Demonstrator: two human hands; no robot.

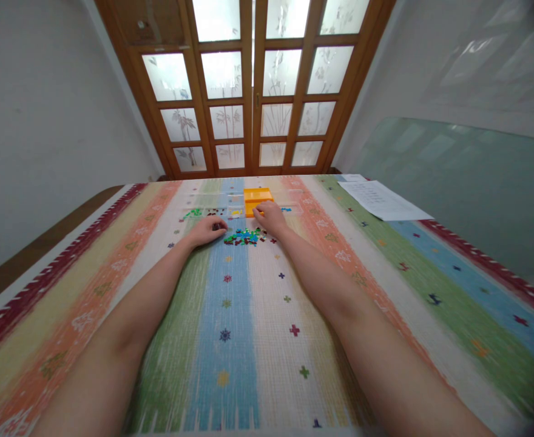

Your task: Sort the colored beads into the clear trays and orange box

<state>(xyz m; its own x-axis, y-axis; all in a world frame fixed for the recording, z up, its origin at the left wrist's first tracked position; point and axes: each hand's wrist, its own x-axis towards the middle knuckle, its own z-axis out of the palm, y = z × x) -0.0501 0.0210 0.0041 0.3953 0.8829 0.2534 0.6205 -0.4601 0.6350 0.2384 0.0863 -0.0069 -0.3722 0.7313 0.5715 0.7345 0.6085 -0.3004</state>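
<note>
A pile of small green, blue, dark red and white pieces (245, 237) lies on the cloth between my hands. My left hand (207, 230) rests at the pile's left side, fingers curled towards the thumb; whatever is between them is too small to make out. My right hand (272, 218) is over the front right corner of the orange box (258, 195), its fingers bent together and their tips partly hidden. Behind my hands, clear plastic boxes hold sorted pieces: green ones (195, 212), dark red ones (215, 212), yellow ones (236, 213) and blue ones (286, 209).
A striped, patterned tablecloth (226, 376) covers the table. Printed paper sheets (383, 200) lie at the far right. Beyond the table's back edge stand wooden doors with frosted panes (254, 91). A pale glass-like panel (458, 182) leans along the right wall.
</note>
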